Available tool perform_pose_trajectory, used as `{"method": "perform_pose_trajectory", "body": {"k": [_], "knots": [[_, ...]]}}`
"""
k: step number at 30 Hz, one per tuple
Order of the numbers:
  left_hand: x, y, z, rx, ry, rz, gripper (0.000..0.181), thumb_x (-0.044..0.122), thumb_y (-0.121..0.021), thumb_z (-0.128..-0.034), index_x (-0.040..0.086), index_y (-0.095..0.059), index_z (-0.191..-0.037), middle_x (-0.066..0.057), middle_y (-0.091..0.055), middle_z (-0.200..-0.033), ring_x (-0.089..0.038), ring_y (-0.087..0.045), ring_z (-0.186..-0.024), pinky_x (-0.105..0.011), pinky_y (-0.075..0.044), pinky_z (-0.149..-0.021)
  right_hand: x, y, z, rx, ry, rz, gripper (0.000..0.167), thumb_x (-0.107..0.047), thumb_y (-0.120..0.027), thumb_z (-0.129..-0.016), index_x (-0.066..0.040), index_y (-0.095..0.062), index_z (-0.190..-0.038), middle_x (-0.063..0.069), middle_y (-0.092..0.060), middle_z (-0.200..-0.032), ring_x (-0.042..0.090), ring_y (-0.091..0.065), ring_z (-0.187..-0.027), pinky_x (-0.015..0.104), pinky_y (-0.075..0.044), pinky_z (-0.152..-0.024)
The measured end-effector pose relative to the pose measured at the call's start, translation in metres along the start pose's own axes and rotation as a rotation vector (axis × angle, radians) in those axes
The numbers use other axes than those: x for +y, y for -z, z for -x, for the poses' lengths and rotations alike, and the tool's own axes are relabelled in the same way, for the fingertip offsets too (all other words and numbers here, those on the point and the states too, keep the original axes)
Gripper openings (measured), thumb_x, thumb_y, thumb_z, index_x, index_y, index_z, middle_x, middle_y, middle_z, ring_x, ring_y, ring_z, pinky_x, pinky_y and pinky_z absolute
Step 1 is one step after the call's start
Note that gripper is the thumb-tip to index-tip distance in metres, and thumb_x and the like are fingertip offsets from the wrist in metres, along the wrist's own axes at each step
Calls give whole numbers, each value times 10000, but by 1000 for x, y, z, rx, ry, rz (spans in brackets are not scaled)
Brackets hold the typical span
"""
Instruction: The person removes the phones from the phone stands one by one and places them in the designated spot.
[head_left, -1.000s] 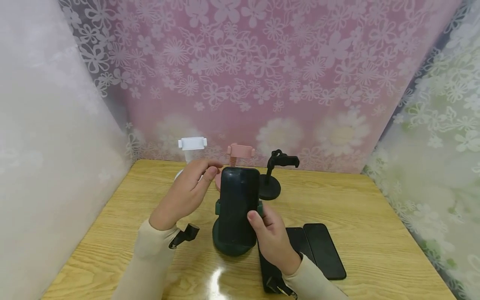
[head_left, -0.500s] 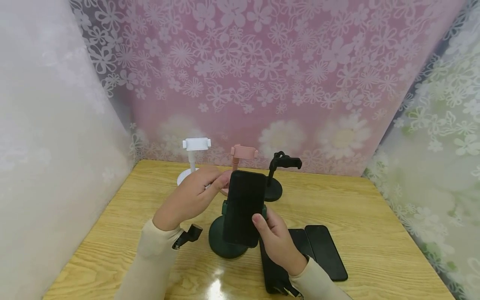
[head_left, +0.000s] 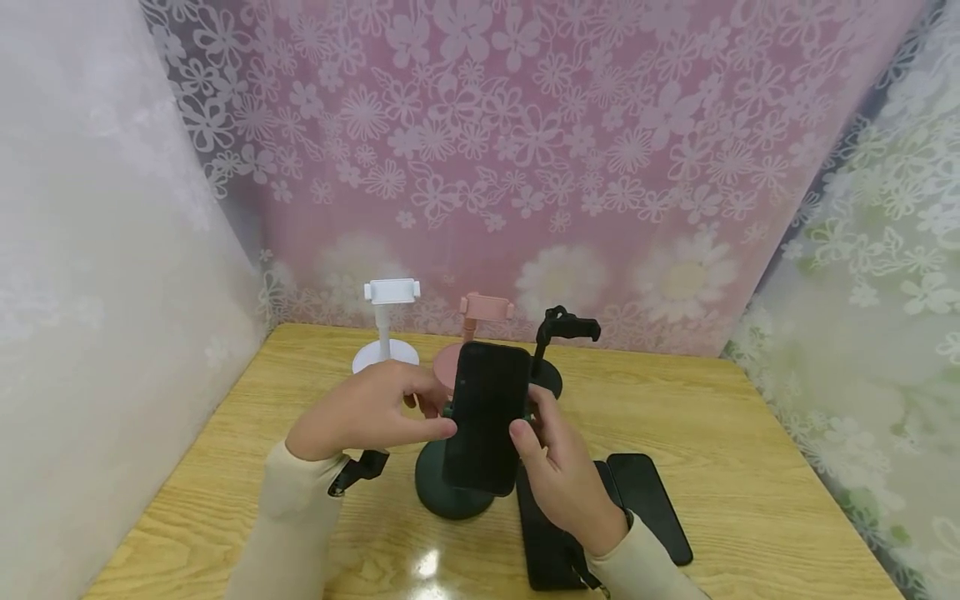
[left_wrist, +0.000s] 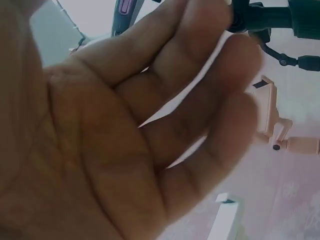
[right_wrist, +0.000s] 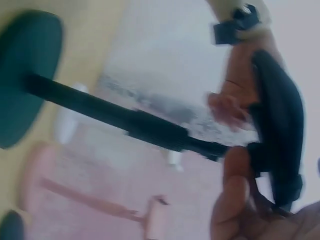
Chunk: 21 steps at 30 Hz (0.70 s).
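A black smartphone (head_left: 489, 417) sits upright, slightly tilted, in the clamp of a dark green phone stand (head_left: 438, 493). My right hand (head_left: 564, 471) grips its right edge, thumb on the front and fingers behind at the clamp. On the opposite side my left hand (head_left: 371, 410) has its thumb at the phone's left edge and curled fingers by the clamp's end. The right wrist view shows the stand's post (right_wrist: 105, 110) running to the back of the clamp. In the left wrist view, the left hand's bent fingers (left_wrist: 185, 125) hide most of the phone.
Behind stand a white phone stand (head_left: 393, 291), a pink one (head_left: 486, 308) and a black one (head_left: 572, 327). Dark phones (head_left: 651, 507) lie side by side at the right on the wooden table (head_left: 750, 467), partly under my right forearm. A flowered pink curtain (head_left: 480, 167) hangs behind.
The left hand has come down from the phone's top left corner to its left edge at the clamp. The phone has tilted a little and shifted right over the base. The right hand keeps its grip.
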<state>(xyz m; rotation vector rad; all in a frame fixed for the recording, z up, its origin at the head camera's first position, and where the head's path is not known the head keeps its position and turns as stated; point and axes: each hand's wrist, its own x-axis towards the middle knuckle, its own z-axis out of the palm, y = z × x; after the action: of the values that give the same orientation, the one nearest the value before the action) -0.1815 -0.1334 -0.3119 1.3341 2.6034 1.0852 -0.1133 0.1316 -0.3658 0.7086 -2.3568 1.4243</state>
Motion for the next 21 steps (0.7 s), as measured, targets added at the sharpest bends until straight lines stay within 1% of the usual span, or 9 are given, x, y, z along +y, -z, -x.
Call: {"method": "perform_pose_trajectory", "body": {"k": [2, 4, 5, 6, 8, 11, 16, 21], "knots": [[0, 1, 1, -50, 16, 17, 154, 404, -740, -962, 297, -699, -860, 171, -655, -824, -45, -636, -786, -316, -561, -733, -7, 3, -7, -18, -8, 61, 270, -183, -489, -1110, -151, -495, -1378, -45, -614, -1010, 125, -581, -806, 292, -525, -707], [0, 2, 1, -81, 17, 43, 204, 393, -726, -979, 275, -663, -825, 147, -629, -779, -57, -619, -753, -302, -548, -711, -14, 8, -13, -68, -50, 127, 168, -232, -476, -1120, -124, -512, -1243, -49, -521, -811, 97, -510, -663, 263, -472, -611], [0, 2, 2, -96, 13, 62, 229, 387, -718, -988, 260, -642, -812, 131, -612, -760, -69, -608, -735, -287, -532, -695, -17, 11, -16, -102, -74, 163, 156, -258, -468, -1123, -110, -501, -1163, -43, -454, -735, 92, -454, -591, 256, -424, -561], [-1, 1, 2, -111, 8, 82, 252, 378, -713, -994, 240, -625, -803, 116, -591, -743, -77, -594, -717, -281, -522, -685, -19, 14, -18, -139, -101, 199, 189, -292, -460, -1125, -107, -479, -1092, -35, -425, -706, 90, -417, -559, 250, -392, -541], [-3, -1, 2, -130, 1, 126, 269, 360, -712, -997, 208, -609, -800, 102, -553, -726, -81, -564, -687, -268, -498, -667, -22, 21, -21, -214, -143, 255, 267, -343, -442, -1127, -108, -424, -1002, -25, -388, -675, 91, -355, -516, 247, -341, -509], [-4, -5, 1, -142, -9, 162, 283, 326, -720, -990, 178, -584, -791, 104, -525, -728, -73, -535, -681, -264, -475, -662, -24, 30, -23, -290, -178, 279, 317, -375, -426, -1127, -110, -378, -961, -11, -372, -669, 104, -320, -507, 253, -316, -510], [-3, -11, -5, -150, -12, 167, 285, 333, -726, -983, 178, -578, -794, 110, -542, -751, -59, -555, -710, -255, -487, -678, -19, 41, -26, -329, -165, 320, 310, -374, -429, -1126, -125, -371, -950, -27, -376, -661, 89, -340, -506, 254, -339, -523], [-1, -9, -8, -165, 0, 145, 260, 355, -714, -987, 188, -602, -823, 106, -555, -777, -56, -564, -730, -254, -487, -682, -15, 45, -31, -343, -142, 334, 297, -366, -443, -1122, -131, -371, -956, -31, -367, -670, 82, -343, -516, 256, -353, -536]]}}
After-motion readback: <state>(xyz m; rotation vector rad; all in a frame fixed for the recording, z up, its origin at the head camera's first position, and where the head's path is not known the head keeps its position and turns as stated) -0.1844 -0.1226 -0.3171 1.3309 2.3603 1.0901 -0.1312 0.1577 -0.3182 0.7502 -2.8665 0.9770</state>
